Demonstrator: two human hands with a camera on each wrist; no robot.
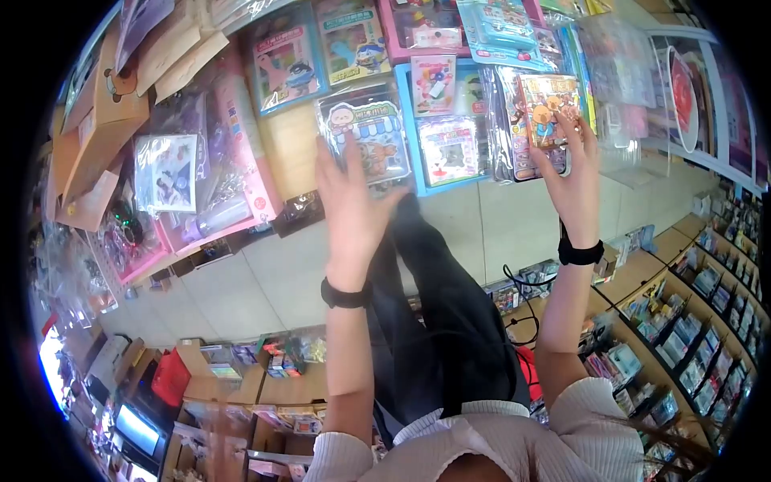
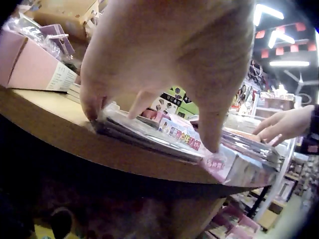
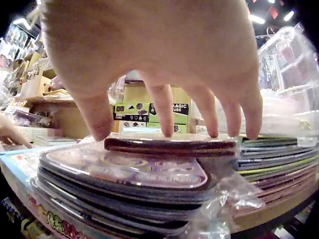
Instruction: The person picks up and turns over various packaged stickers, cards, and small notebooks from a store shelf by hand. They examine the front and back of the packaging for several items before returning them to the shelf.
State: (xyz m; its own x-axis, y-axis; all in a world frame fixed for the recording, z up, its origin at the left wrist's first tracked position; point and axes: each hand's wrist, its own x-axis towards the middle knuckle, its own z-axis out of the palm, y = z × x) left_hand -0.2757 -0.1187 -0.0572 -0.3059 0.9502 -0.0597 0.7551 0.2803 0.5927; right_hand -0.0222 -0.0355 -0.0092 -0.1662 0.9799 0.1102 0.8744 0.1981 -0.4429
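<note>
My left hand (image 1: 353, 209) is spread over a plastic-wrapped flat pack (image 1: 384, 153) with a cartoon shopfront picture. In the left wrist view, its fingertips come down at the edges of a low stack of wrapped packs (image 2: 149, 137). My right hand (image 1: 574, 181) rests its fingertips on a small orange booklet-like pack (image 1: 546, 100) printed with cartoon bears. The right wrist view shows this thin pack lying on a thick stack of rounded flat packs (image 3: 124, 174), the thumb at its left end and the other fingers spread along it.
A blue-rimmed box (image 1: 450, 186) with picture packs lies between the hands. At left are a pink box (image 1: 257, 181) of wrapped goods and a cardboard box (image 1: 112, 104). Transparent plastic containers (image 1: 622, 88) stand at right. Behind the person, wooden shelves (image 1: 675, 313) hold rows of small goods.
</note>
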